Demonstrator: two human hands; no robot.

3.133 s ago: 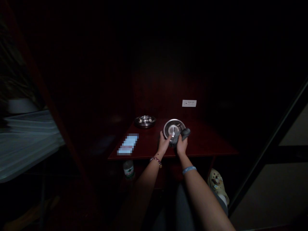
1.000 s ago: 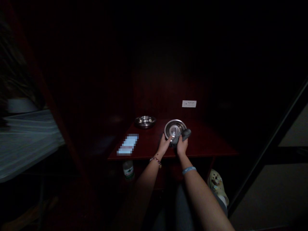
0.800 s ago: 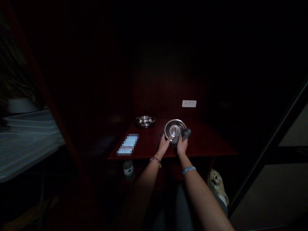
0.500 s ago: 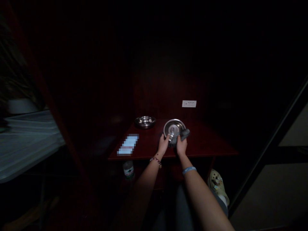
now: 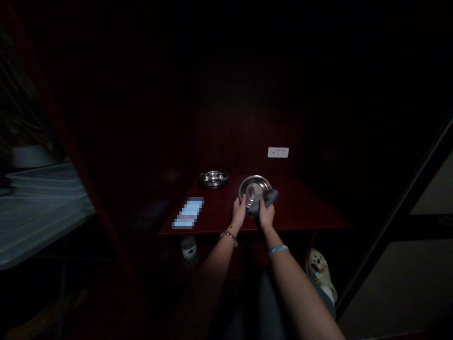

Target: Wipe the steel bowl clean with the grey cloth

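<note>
bowl [image 5: 260, 182] shifted leftward, left grip [image 5: 239, 212] holding it, right grip [image 5: 266, 216] clutching cloth [image 5: 255, 204], red tabletop [image 5: 216, 208], dim wall [image 5: 233, 146] behind

On the bench [image 5: 304, 208], the stacked dishes [image 5: 213, 179] are at back left, the phone [image 5: 188, 212] before them; to their right is the held bowl [image 5: 260, 183], behind it the wall socket [image 5: 278, 152]; the bottle [image 5: 189, 254] is below

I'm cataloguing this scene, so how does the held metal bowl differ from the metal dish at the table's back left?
The metal bowl is held, tilted toward the camera; the metal dish sits level on the table. A gray cloth is bunched against the metal bowl, while the metal dish stands apart from it. Both are round and shiny.
</note>
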